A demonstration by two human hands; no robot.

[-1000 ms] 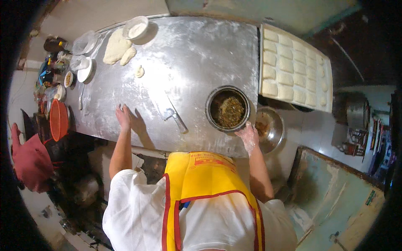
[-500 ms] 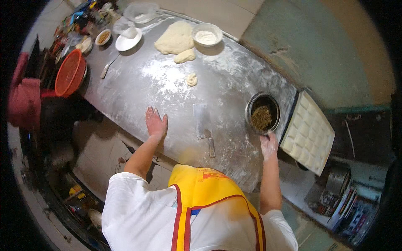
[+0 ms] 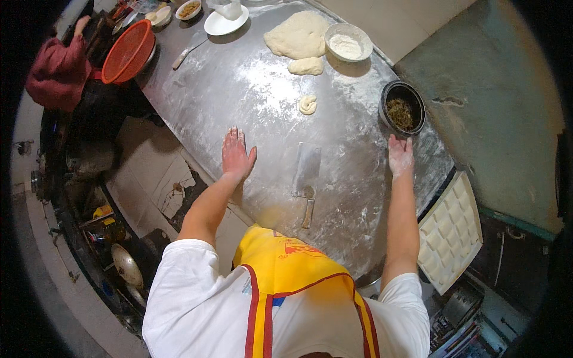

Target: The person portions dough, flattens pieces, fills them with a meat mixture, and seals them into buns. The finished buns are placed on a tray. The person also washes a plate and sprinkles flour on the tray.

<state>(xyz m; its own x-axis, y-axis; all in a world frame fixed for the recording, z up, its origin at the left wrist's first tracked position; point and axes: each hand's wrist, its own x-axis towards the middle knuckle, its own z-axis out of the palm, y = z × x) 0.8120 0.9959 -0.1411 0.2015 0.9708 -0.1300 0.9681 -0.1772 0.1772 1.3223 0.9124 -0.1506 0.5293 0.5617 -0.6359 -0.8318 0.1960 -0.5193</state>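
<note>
My left hand (image 3: pixel 237 156) lies flat on the floury metal table, fingers stretched out and nothing in it. My right hand (image 3: pixel 401 157) is at the near side of a dark round pot (image 3: pixel 387 121), its fingers extended and apart; whether the fingertips still touch the pot I cannot tell. Inside the pot is a dark greenish-brown chopped filling (image 3: pixel 401 113). Between my hands a cleaver (image 3: pixel 307 167) lies flat, its handle toward me. Beyond it sits a small coil of dough (image 3: pixel 308 105). Farther back are a short dough roll (image 3: pixel 306 66) and a large dough slab (image 3: pixel 296 34).
A bowl of white flour (image 3: pixel 346 48) stands beside the slab. A white plate (image 3: pixel 227 25), a long-handled utensil (image 3: pixel 186 53) and an orange basket (image 3: pixel 128 52) are at far left. Off the table's right edge is a tray of flat dough pieces (image 3: pixel 452 232). Someone's red sleeve (image 3: pixel 58 74) shows left.
The pot has moved away from me toward the table's far right edge, my right hand following. My right fingers have come off its rim and straightened. The view has shifted.
</note>
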